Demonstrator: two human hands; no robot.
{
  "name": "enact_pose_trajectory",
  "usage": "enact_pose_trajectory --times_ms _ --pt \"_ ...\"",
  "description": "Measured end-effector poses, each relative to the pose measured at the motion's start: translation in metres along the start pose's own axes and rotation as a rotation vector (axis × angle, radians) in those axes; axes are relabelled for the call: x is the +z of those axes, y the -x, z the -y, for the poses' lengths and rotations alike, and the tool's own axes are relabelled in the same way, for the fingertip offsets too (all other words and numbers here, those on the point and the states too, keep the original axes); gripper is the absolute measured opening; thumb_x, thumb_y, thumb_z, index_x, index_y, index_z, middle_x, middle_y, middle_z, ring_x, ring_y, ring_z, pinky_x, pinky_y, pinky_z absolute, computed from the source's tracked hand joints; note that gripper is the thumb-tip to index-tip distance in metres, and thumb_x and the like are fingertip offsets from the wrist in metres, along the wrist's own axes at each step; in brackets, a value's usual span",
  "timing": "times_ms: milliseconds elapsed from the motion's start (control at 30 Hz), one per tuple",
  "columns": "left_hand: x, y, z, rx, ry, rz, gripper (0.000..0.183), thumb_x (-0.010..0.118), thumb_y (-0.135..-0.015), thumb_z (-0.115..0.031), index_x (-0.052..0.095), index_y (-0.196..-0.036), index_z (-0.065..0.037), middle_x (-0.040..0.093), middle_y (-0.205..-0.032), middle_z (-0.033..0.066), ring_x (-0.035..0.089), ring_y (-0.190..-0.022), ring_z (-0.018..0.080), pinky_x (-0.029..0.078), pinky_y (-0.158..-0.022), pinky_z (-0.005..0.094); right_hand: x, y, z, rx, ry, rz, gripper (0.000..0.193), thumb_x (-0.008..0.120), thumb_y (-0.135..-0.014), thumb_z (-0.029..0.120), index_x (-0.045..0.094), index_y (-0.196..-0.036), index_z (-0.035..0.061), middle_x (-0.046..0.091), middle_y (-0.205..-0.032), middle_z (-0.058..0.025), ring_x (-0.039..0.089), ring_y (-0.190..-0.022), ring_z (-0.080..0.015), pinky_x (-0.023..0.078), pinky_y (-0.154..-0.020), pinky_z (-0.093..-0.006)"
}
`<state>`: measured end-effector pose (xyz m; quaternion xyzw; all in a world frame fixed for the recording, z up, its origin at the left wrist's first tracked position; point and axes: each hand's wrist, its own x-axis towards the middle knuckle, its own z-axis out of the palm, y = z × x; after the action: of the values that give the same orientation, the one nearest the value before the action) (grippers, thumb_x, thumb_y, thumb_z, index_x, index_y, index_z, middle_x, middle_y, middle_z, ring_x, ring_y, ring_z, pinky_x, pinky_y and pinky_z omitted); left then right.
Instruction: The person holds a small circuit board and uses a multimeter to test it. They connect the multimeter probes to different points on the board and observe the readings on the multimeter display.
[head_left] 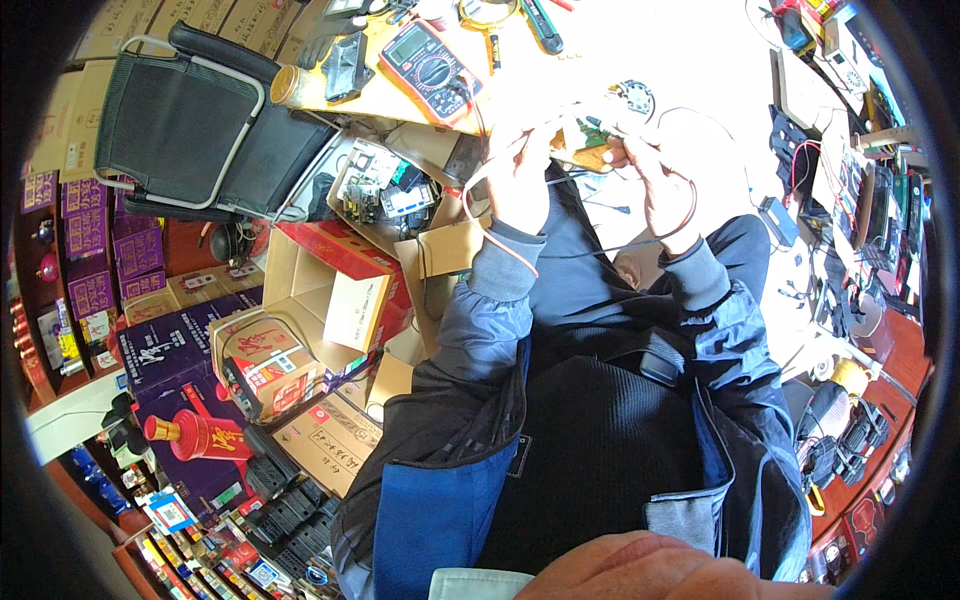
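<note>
Strong glare washes out the worktop around my hands. My left hand [520, 165] is closed, its fingers reaching to a small green circuit board [595, 134] between the two hands. On the board's other side my right hand [662, 190] is closed in a pinch; what sits in its fingertips is too small and bright to make out. A thin red lead [510, 252] runs over my left cuff, and another thin lead [692, 205] loops round by my right wrist. A red-and-grey multimeter [432, 72] lies left of my left hand. Just beyond the board is a round part [634, 97].
A green-and-black cutter-like tool [541, 25] and a magnifier-like ring [487, 10] lie at the far edge. At left are a black chair [190, 130], an open carton [300, 290] and a box of electronic parts [385, 190]. Devices and cables crowd the right.
</note>
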<state>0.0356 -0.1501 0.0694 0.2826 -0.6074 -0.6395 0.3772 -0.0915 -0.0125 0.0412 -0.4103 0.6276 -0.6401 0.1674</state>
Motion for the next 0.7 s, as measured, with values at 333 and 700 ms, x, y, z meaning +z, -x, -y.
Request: enact_pose_trajectory --times_ms 333,700 --pt "0.0004 0.0003 0.0031 0.007 -0.015 -0.01 0.022 0.061 -0.095 -0.012 0.066 -0.113 -0.001 0.063 -0.11 0.0078 0.059 -0.097 0.0164 0.049 -0.085 0.0292 -0.0005 0.0006 -0.0022 0.02 0.002 0.041 0.034 0.046 -0.105 0.016 0.062 -0.12 -0.0096 0.068 -0.11 -0.0154 0.065 -0.097 -0.0192 0.05 -0.09 -0.0307" --pt "0.0017 -0.0011 0.0022 0.008 0.036 -0.016 0.023 0.063 -0.095 -0.012 0.065 -0.115 0.0 0.064 -0.11 0.007 0.059 -0.097 0.0153 0.05 -0.085 0.0287 -0.0019 -0.0005 -0.0061 -0.153 0.124 0.076 0.035 0.047 -0.098 0.0 0.057 -0.132 -0.0008 0.068 -0.111 -0.0165 0.067 -0.096 -0.0231 0.054 -0.088 -0.0325"
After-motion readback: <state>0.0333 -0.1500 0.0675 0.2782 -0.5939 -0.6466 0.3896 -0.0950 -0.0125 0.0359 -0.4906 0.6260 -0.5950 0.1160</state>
